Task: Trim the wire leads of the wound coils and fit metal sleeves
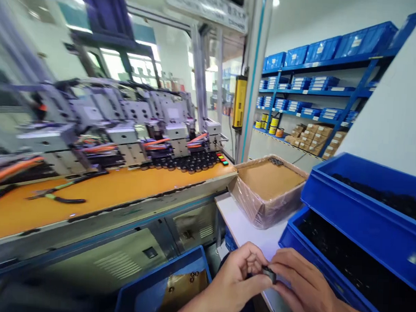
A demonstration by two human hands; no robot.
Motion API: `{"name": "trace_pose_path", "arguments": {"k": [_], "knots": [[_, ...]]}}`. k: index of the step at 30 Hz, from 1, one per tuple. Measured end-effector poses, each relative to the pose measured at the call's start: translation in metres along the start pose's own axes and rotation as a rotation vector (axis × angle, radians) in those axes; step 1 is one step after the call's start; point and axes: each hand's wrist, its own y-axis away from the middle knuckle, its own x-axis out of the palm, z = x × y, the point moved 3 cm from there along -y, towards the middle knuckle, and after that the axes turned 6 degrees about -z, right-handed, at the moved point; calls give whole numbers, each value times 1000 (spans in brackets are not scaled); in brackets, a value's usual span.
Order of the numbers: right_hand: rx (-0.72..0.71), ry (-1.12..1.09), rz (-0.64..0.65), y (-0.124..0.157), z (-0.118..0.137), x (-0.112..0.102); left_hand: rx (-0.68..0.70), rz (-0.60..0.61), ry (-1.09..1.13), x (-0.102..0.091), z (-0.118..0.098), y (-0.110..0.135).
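Observation:
A small dark part [269, 273] sits between the fingertips of both my hands, partly covered by them, so its exact kind does not show. My left hand [236, 280] pinches it from the left with thumb and fingers. From the right, the fingertips of my right hand [302, 283] close on the same part. Both hands are over the edge of a white side table [235, 216]. Just right of them stands a blue bin [294, 232] filled with small black parts, and a second blue bin [349, 206] is stacked above it.
A plastic-lined cardboard box [260, 212] stands on the side table. On the orange workbench [125, 189] lie pliers [56, 192] and several black round parts [190, 163] before the machine fixtures. Below is a blue crate [145, 281] with small metal pieces. Shelves [320, 64] stand behind.

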Motion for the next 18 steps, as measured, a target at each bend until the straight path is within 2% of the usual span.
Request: {"name": "trace_pose_path", "arguments": {"k": [3,5,9,12,15,18], "knots": [[-67,177,37,13,-18,1,151,-159,-479,-28,-31,-8],[-76,256,36,24,-39,-1,282,-377,-947,-63,-66,-17],[63,300,43,36,-79,-9,239,-697,-1201,-154,-128,-45],[116,321,74,41,-97,-13,126,-811,-1334,-206,-149,-68],[142,370,145,53,-118,-17,47,-868,-1416,-229,-153,-75],[196,446,173,75,-147,-30,56,-905,-1487,-226,-153,-67]]}}
